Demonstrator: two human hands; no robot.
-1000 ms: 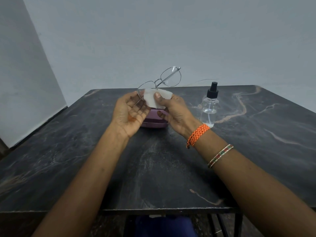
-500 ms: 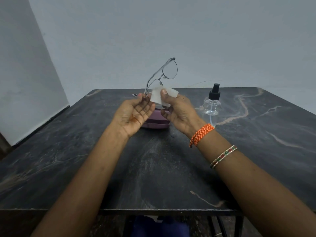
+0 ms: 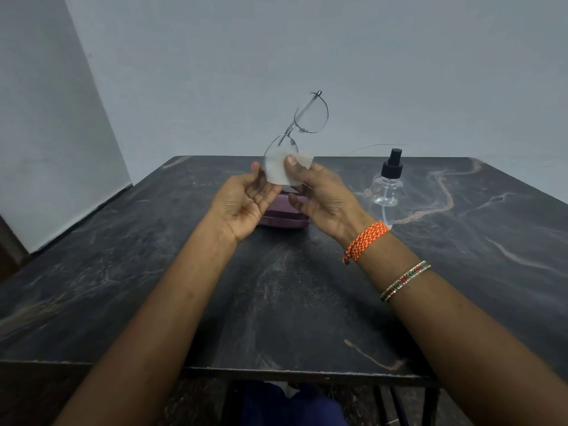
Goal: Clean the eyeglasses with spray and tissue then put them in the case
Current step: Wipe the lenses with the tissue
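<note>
Thin metal-rimmed eyeglasses point(image 3: 310, 118) stand tilted in the air above the table, one lens high, the other low between my hands. My right hand point(image 3: 322, 198) pinches a white tissue point(image 3: 281, 170) around the lower lens, thumb on the near side. My left hand point(image 3: 242, 201) is palm up beside it, fingertips touching the lower rim and the tissue's left edge. A purple glasses case point(image 3: 284, 218) lies shut on the table, partly hidden behind both hands. The clear spray bottle point(image 3: 388, 189) with a black nozzle stands to the right of my right hand.
The dark marble-patterned table point(image 3: 461, 272) reaches to a grey wall at the back and left. Its front edge runs just below my forearms. Orange thread and a beaded bangle circle my right wrist.
The eyeglasses have swung from nearly level to steeply tilted, the far lens rising. My right hand keeps the tissue on the lower lens, and both hands have lifted slightly.
</note>
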